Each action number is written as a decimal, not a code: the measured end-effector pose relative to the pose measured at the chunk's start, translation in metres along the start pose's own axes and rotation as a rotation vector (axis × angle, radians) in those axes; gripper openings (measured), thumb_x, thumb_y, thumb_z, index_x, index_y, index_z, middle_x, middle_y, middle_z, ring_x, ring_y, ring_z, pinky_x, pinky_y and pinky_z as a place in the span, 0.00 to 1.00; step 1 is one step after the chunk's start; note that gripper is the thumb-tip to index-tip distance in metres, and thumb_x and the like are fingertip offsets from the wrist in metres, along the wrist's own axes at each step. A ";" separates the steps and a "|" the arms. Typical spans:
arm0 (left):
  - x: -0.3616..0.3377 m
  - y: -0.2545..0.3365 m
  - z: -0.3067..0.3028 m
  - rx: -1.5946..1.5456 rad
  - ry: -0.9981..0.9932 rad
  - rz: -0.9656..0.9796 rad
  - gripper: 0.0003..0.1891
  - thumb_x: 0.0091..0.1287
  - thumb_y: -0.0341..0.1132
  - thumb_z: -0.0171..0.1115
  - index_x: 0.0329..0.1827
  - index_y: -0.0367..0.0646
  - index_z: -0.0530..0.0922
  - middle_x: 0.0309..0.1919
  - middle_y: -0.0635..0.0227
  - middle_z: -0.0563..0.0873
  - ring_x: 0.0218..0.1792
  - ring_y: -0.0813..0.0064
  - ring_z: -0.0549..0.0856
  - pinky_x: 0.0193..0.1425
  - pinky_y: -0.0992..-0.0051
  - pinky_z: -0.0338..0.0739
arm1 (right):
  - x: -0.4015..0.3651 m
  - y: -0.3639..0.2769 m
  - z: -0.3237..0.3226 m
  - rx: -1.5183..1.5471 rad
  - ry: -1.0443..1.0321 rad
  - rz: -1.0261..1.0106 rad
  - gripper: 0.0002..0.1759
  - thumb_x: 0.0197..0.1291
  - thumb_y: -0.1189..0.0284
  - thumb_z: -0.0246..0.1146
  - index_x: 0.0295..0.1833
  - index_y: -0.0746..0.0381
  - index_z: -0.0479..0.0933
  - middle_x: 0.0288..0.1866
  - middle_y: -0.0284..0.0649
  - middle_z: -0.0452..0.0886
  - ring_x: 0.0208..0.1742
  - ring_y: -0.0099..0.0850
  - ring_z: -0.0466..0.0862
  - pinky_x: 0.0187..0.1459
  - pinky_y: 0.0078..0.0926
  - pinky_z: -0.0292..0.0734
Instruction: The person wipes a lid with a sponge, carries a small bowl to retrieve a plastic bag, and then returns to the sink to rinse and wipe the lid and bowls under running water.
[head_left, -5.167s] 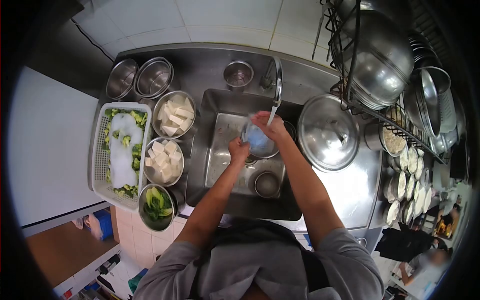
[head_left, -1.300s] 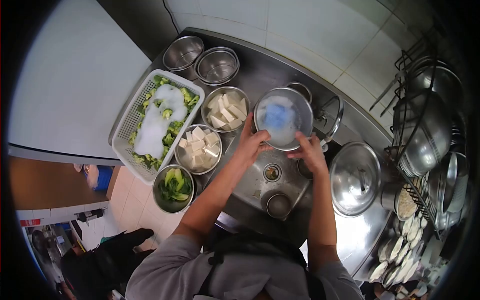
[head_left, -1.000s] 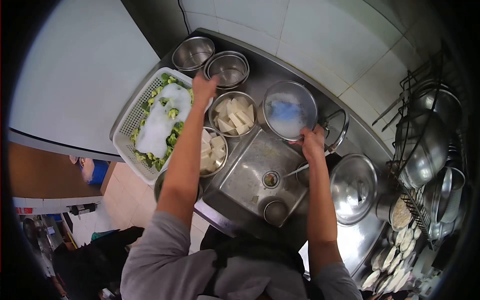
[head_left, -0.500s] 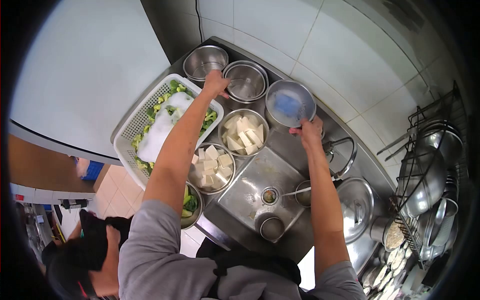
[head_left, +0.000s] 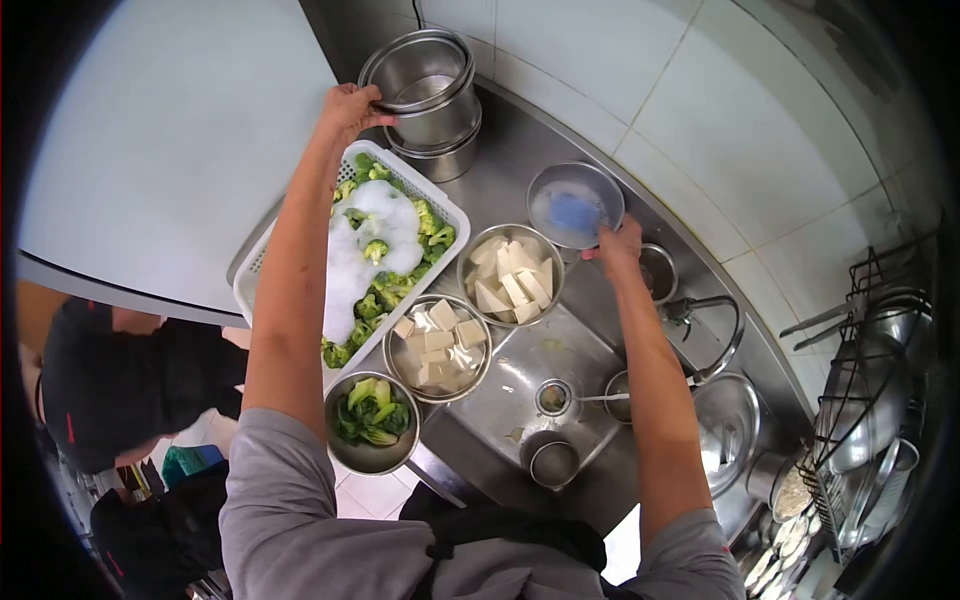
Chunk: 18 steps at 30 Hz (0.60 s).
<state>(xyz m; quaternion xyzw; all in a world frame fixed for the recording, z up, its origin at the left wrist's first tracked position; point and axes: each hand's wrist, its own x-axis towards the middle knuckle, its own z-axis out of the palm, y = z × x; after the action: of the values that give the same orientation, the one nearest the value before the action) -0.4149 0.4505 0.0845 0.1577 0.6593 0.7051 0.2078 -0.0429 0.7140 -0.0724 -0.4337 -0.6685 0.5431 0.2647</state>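
At the upper left, my left hand grips the rim of some nested steel pots, which sit on top of another steel pot. My right hand holds the near right edge of a shallow steel bowl; cloudy liquid and a blue patch show inside it, and I cannot make out what the patch is. Just below that bowl stands a bowl of white tofu pieces. A second bowl of tofu in water is nearer me. Broccoli, partly under white ice or foam, fills a white basket.
A bowl of leafy greens stands at the counter's near edge. A small steel cup sits in the sink, by the faucet. At right are a pot lid and a wire rack with pans. Co-workers are at left.
The nested pots have moved left, onto the single pot, with my left hand on them. The right hand still holds the shallow bowl. A second co-worker has come into view at left.
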 end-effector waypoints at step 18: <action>0.031 -0.093 0.006 0.013 0.074 -0.063 0.11 0.58 0.18 0.64 0.29 0.31 0.67 0.29 0.60 0.73 0.24 0.53 0.86 0.26 0.60 0.92 | 0.017 0.020 -0.008 -0.498 0.035 -0.246 0.19 0.55 0.83 0.60 0.54 0.77 0.73 0.42 0.60 0.84 0.23 0.42 0.87 0.30 0.36 0.84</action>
<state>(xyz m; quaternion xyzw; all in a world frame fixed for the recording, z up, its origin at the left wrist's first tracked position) -0.4309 0.4750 -0.0091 0.1121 0.6757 0.6994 0.2042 -0.0390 0.7335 -0.0910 -0.4101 -0.8244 0.3183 0.2256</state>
